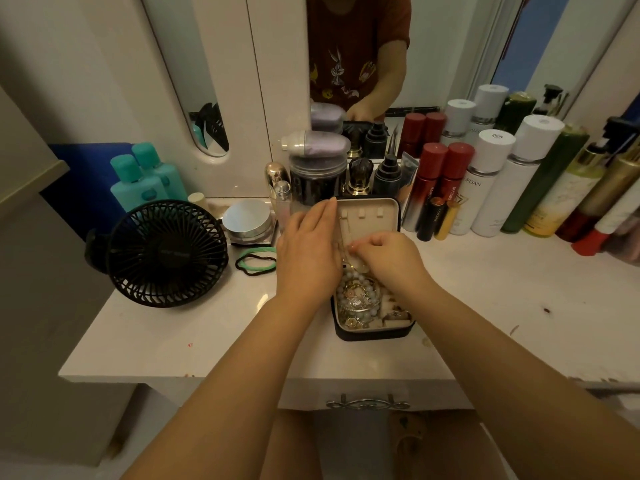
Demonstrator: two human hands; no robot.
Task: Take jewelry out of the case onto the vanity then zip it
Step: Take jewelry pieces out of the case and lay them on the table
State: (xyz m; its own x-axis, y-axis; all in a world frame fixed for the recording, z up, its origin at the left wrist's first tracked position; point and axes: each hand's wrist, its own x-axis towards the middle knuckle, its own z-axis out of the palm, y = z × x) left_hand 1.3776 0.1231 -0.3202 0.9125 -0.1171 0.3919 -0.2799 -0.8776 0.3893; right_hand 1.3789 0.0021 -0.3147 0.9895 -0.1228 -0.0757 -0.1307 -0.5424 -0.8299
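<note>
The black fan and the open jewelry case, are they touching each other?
Apart. The head view shows the black fan standing left of the jewelry case, with bare vanity top and the hair ties between them.

Vanity top (pixel 173 341), lower left: white, smooth, glossy. Jewelry case (pixel 382 218), centre: dark outer shell, pale matt lining. Jewelry (pixel 362 297) inside: glossy pale beads, gold-toned metal. Fan (pixel 166 252), left: matt black plastic. Drawer handle (pixel 368 405), bottom centre: dull metal.
</note>
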